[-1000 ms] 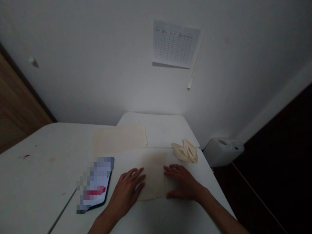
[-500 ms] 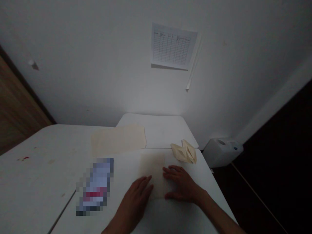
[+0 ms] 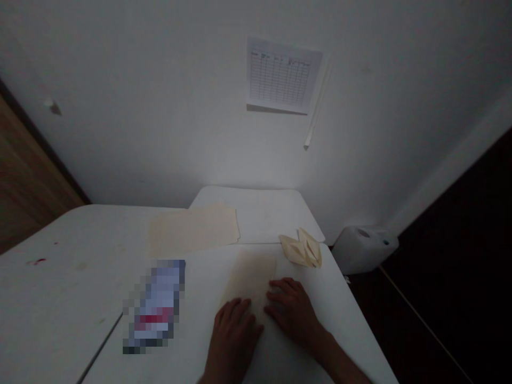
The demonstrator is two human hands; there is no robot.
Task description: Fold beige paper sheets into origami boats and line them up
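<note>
A cream sheet of paper [image 3: 250,274] lies on the white table [image 3: 72,298] just in front of me. My left hand [image 3: 234,338] rests flat on its near left part, fingers stretched out. My right hand [image 3: 292,309] lies beside it on the sheet's near right edge, fingers flat and slightly spread. The two hands nearly touch. Neither hand holds anything.
A folded cream paper shape [image 3: 302,249] sits at the table's right edge. Larger cream sheets [image 3: 192,230] lie further back. A blurred-out flat object [image 3: 154,306] lies left of my hands. A white plastic canister [image 3: 364,248] stands on the floor at right. A printed chart [image 3: 284,74] hangs on the wall.
My left hand has slid right across the sheet toward my right hand. The sheet now lies narrower and slightly turned, and my right hand has drawn a little nearer.
</note>
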